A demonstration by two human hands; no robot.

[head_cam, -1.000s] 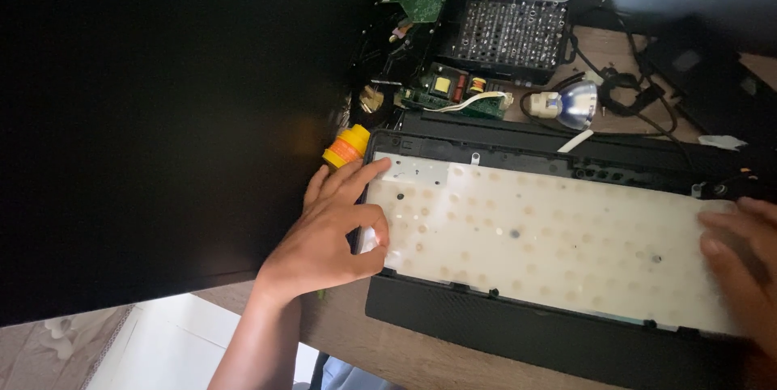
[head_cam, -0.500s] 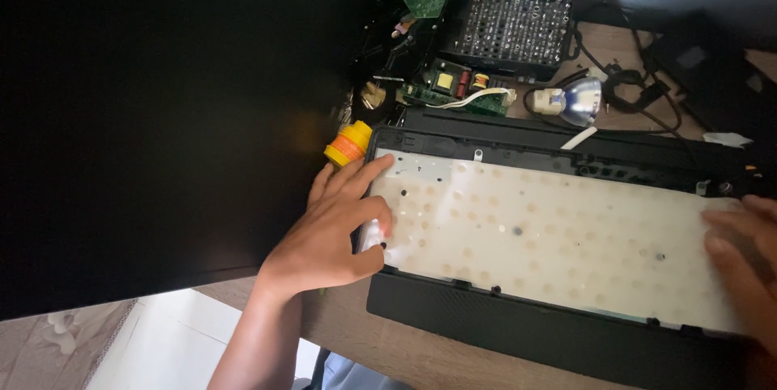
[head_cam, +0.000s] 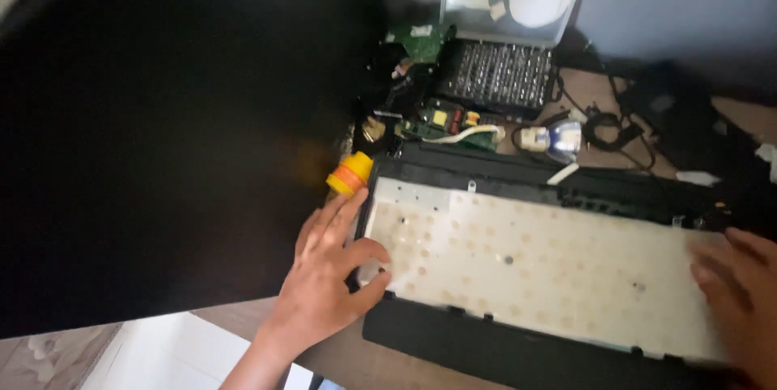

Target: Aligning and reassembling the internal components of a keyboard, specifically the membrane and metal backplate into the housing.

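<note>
Head view: at the far side of the table, an open case (head_cam: 508, 50) stands with its clear lid raised; its tray holds rows of small dark bits, and a white round item shows behind the lid. Near the case lie a green circuit board (head_cam: 447, 121), a second green board (head_cam: 419, 39), a small lamp bulb with reflector (head_cam: 558, 139) and tangled black cables (head_cam: 615, 127). A large black panel (head_cam: 170, 139) fills the left half of the scene and blocks the view beyond it. A yellow-and-orange tool handle (head_cam: 350, 174) lies just beside the far left corner of the opened keyboard (head_cam: 526, 277), whose pale dotted membrane sheet (head_cam: 534, 264) lies exposed inside the black frame. The left hand (head_cam: 328, 277) rests at the sheet's left edge, thumb and forefinger pinched on its near left corner. The right hand (head_cam: 740, 297) lies flat and released on the sheet's right end, blurred. Compared with the earlier frame, both hands and the keyboard hold nearly the same positions; the left thumb now sits closer to the sheet corner.
</note>
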